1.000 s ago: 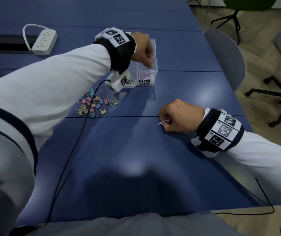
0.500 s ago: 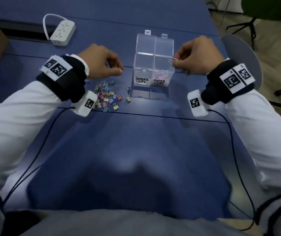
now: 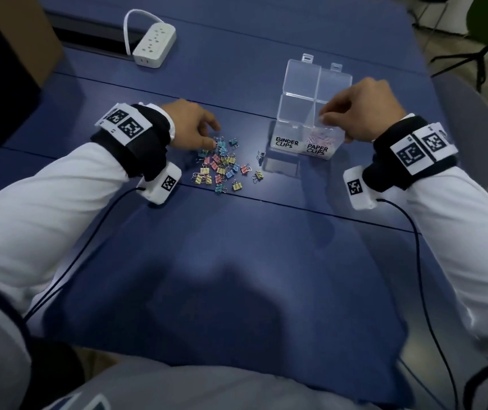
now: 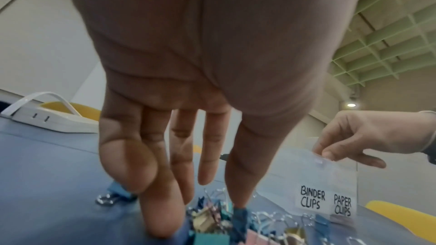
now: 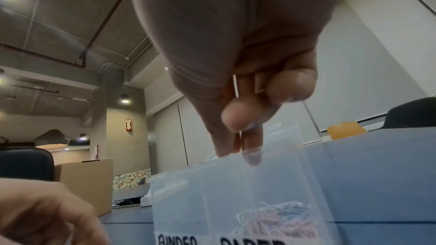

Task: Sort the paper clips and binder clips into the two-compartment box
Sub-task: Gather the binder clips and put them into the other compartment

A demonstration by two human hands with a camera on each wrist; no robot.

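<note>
A clear two-compartment box (image 3: 291, 113) stands open, labelled BINDER CLIPS on the left and PAPER CLIPS on the right. Pink and white paper clips (image 3: 322, 138) lie in the right compartment (image 5: 278, 193). The left one looks bare. My right hand (image 3: 322, 117) hovers over the right compartment's rim, with a thin wire paper clip (image 5: 240, 135) pinched between thumb and forefinger. Coloured binder clips (image 3: 225, 168) lie heaped left of the box. My left hand (image 3: 214, 142) reaches down into the far edge of the heap with straight, spread fingers (image 4: 162, 221), its thumb on a blue clip (image 4: 240, 213).
One dark clip (image 3: 261, 156) lies alone just left of the box. A white power strip (image 3: 155, 45) sits at the far left, beside a brown cardboard box (image 3: 29, 34). A grey chair (image 3: 473, 128) stands at the table's right edge. Cables trail from both wrists.
My right hand carried the paper clip from the table up to the box and now hovers over the right compartment. My left hand left the box and dropped onto the binder clip heap.
</note>
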